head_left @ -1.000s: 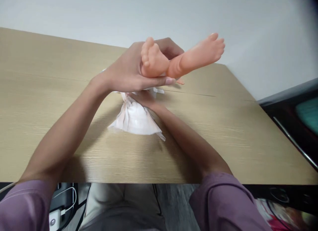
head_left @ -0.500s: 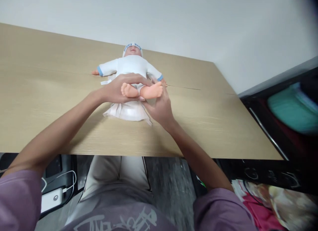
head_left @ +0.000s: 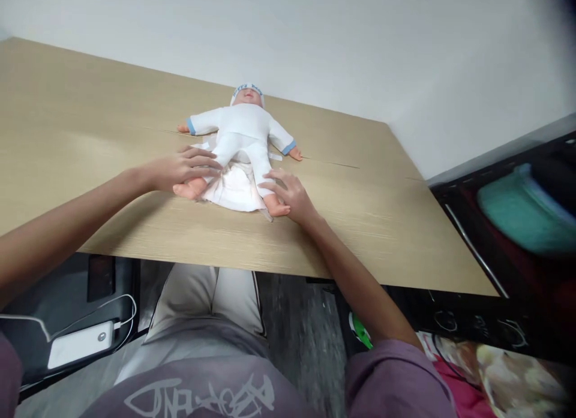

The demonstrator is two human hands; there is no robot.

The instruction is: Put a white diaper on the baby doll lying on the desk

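A baby doll (head_left: 245,121) in a white suit with blue cuffs lies on its back, its head in a white cap toward the wall. Its legs are spread apart over an unfolded white diaper (head_left: 234,190), whose tabs stick out beside the waist. My left hand (head_left: 184,168) rests on the doll's lower leg at left, fingers stretched across it above the bare foot. On the other leg lies my right hand (head_left: 290,193), its fingers spread and slightly bent near the ankle. Neither hand is wrapped round a leg.
The wooden table (head_left: 360,226) meets a pale wall (head_left: 315,46) at the back. Below its front edge at left, a white power bank (head_left: 81,344) with a cable sits on a black surface. A blurred teal object (head_left: 526,211) is at right.
The doll's feet were held close together and raised between my hands. Now the legs are lowered and spread, and my hands have moved apart, resting on them.
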